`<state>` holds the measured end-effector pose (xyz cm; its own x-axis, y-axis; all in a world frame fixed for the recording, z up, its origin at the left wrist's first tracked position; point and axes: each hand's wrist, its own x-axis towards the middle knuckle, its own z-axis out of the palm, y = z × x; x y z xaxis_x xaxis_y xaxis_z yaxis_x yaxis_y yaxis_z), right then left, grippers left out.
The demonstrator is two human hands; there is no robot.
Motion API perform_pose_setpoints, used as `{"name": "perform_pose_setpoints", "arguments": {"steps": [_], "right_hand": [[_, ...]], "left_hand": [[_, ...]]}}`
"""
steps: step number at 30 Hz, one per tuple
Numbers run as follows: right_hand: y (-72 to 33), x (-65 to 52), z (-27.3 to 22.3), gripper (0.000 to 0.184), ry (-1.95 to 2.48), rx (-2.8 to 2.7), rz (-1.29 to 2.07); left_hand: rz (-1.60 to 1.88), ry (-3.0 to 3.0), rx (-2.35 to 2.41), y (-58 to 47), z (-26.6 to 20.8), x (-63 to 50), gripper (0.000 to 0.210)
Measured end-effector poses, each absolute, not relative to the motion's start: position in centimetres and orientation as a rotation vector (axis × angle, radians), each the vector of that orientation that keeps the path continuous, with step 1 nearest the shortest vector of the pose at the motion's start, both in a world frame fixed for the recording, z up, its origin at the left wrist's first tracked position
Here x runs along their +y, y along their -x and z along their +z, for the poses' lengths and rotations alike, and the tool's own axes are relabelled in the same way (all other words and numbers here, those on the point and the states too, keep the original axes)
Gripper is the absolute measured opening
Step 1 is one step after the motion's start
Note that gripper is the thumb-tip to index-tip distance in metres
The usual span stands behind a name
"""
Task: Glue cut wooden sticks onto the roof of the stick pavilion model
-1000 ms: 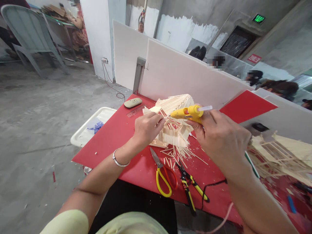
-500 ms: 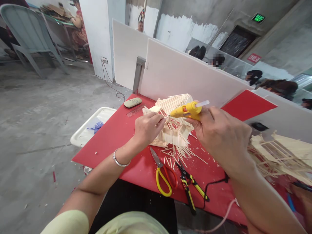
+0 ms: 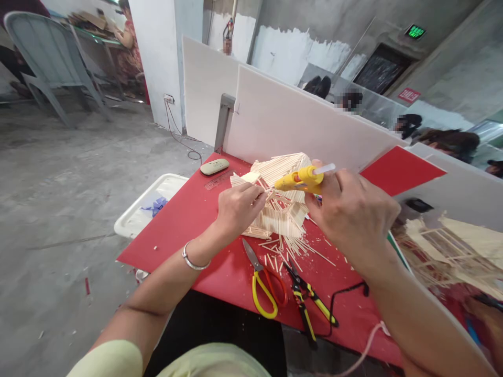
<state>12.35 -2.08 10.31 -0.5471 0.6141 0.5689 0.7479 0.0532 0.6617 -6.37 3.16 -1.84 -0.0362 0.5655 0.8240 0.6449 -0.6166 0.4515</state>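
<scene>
My right hand [image 3: 353,207] is wrapped round a yellow hot glue gun [image 3: 301,179], with a clear glue stick [image 3: 324,168] poking out of its back end. The gun's nozzle points left, close to the fingertips of my left hand [image 3: 239,208]. Those fingers are pinched together in front of the nozzle; they seem to hold a small thin wooden piece, too small to make out well. Beneath both hands stands a model building of thin wooden sticks [image 3: 281,222], its roof panels ribbed and its frame partly open. Loose sticks [image 3: 301,248] lie in front of it.
Scissors [image 3: 261,280] with yellow and red handles and black-and-yellow pliers [image 3: 304,298] lie near the red table's [image 3: 176,235] front edge. An oval case [image 3: 214,167] and clear ruler sit at the back left. White boards [image 3: 306,115] stand behind. Another stick model [image 3: 451,256] is at right.
My right hand and the glue gun have shifted very slightly left. My left hand stays almost where it was, at the stick model.
</scene>
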Motion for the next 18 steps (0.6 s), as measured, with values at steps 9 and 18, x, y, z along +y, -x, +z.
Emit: {"name": "perform_pose_setpoints", "arguments": {"steps": [9, 18], "right_hand": [[-12.37, -1.78, 10.37, 0.031, 1.398, -2.188, -1.509], [-12.47, -1.84, 10.35, 0.031, 1.424, -2.209, -1.47]], "left_hand": [[-1.764, 2.114, -1.328, 6.18, -1.92, 3.24, 0.023], [-1.78, 2.094, -1.305, 6.19, -1.82, 3.28, 0.024]]}}
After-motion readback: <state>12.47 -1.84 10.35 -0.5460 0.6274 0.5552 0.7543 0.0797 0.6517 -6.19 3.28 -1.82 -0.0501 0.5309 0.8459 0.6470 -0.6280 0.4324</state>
